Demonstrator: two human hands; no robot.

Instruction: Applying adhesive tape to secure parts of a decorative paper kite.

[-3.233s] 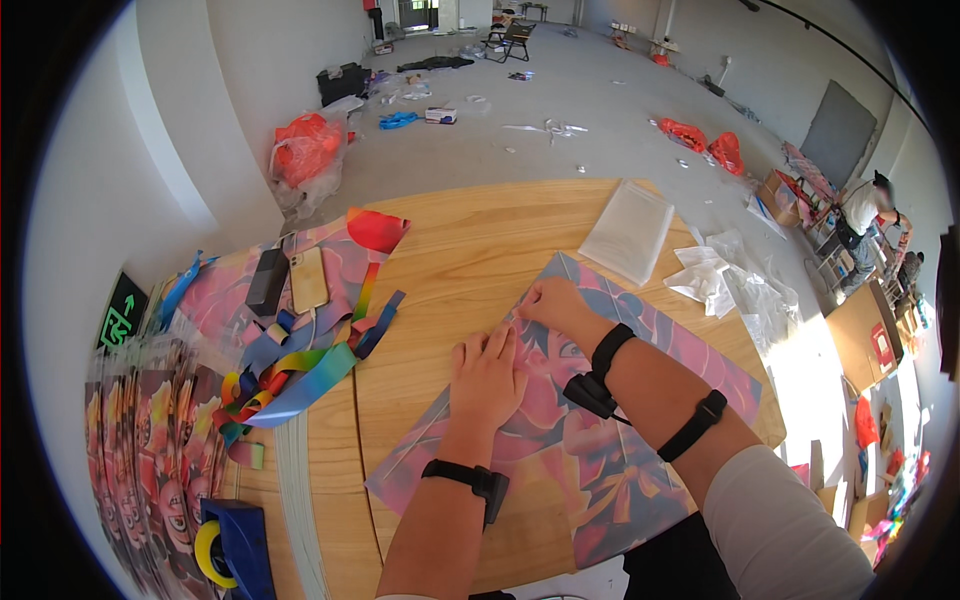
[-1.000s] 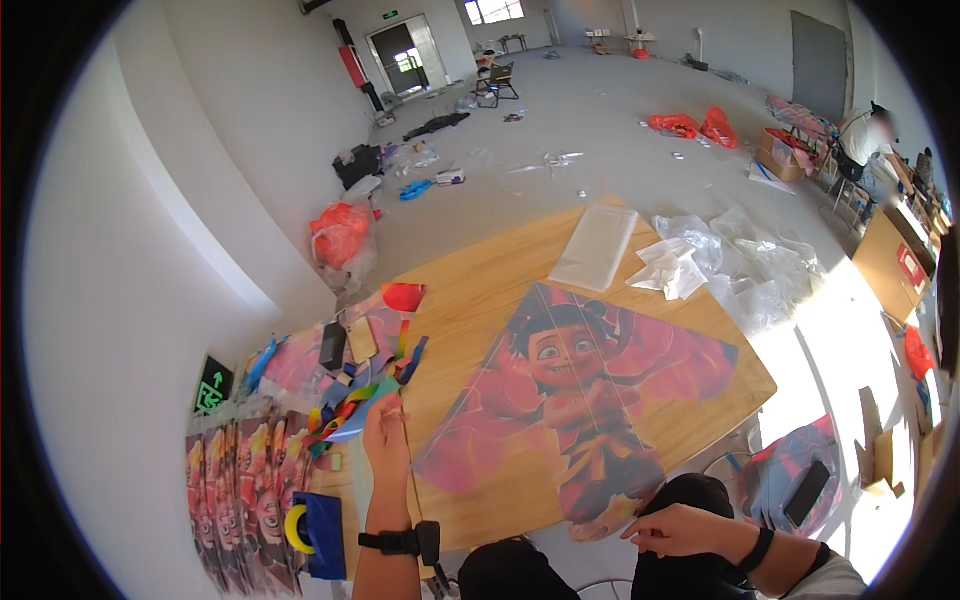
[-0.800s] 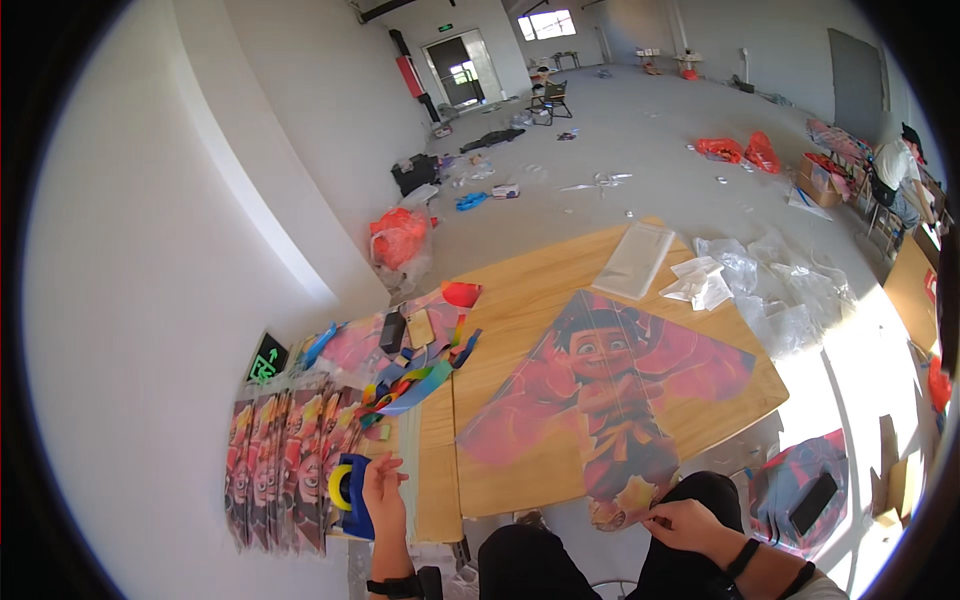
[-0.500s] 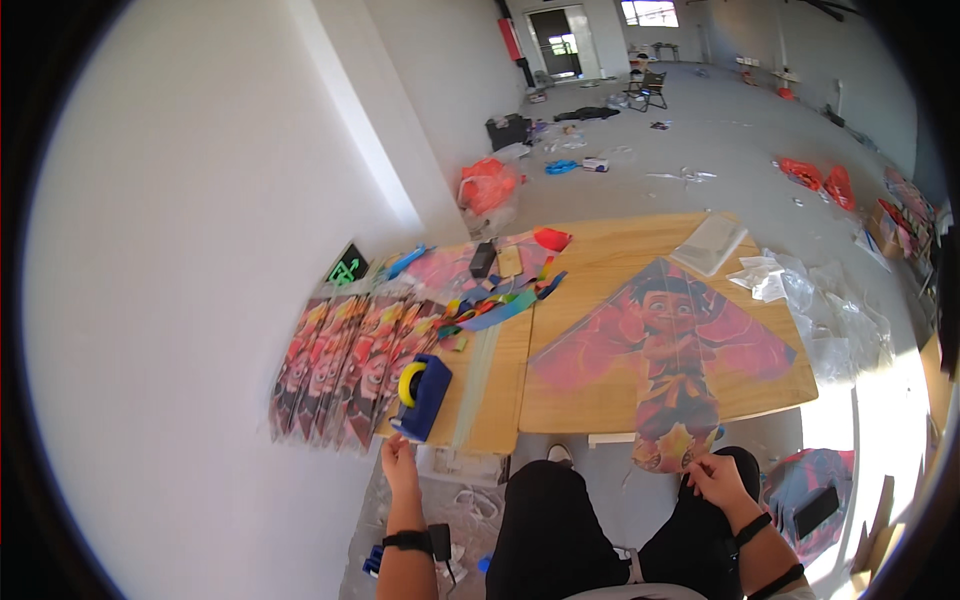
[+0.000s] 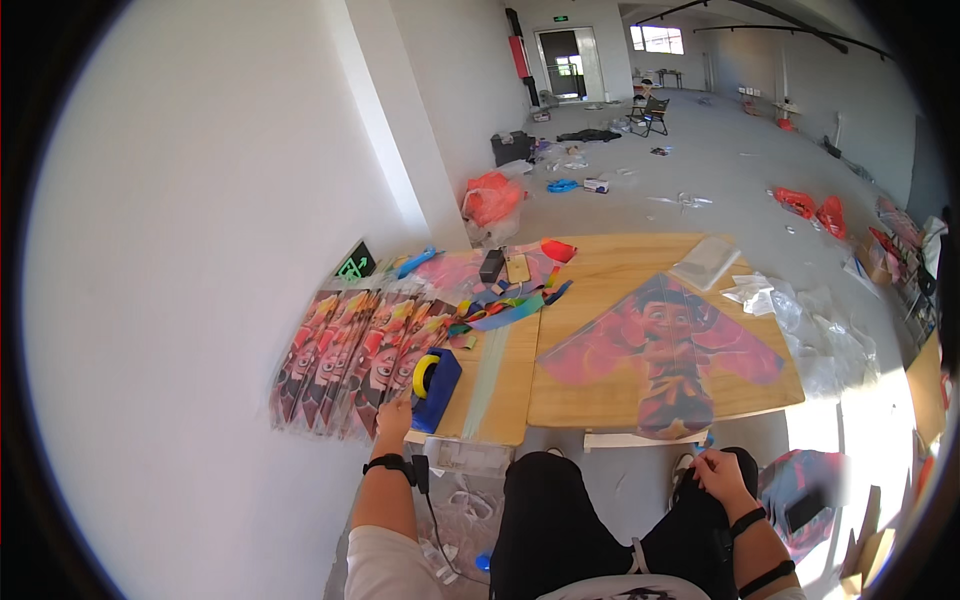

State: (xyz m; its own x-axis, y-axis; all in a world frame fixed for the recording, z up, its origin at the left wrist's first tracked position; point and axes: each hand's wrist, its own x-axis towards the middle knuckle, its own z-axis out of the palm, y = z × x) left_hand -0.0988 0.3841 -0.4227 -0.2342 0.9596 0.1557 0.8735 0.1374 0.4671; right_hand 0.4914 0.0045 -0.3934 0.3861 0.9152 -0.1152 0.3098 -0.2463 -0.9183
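A diamond-shaped kite point(image 5: 665, 345) printed with a cartoon figure lies face up on the wooden table point(image 5: 610, 270). Its lower tip hangs over the near edge. My right hand point(image 5: 715, 472) is below that edge above my knee, fingers pinched on the kite's lower tip. My left hand point(image 5: 393, 418) rests at the table's near-left corner, touching the near end of a blue tape dispenser point(image 5: 438, 388) with a yellow roll. Whether that hand grips anything is unclear.
A row of matching kites point(image 5: 350, 355) leans against the white wall on the left. Colourful ribbon tails point(image 5: 505, 305), a phone point(image 5: 517, 268) and a red piece point(image 5: 558, 250) lie at the table's far left. Clear plastic bags point(image 5: 800, 320) spill off the right side. Orange bags point(image 5: 492, 195) sit on the floor.
The kite has been turned picture side up. My left hand went from the ribbons to the tape dispenser at the corner. My right hand keeps the kite's lower tip, and my head has pulled back.
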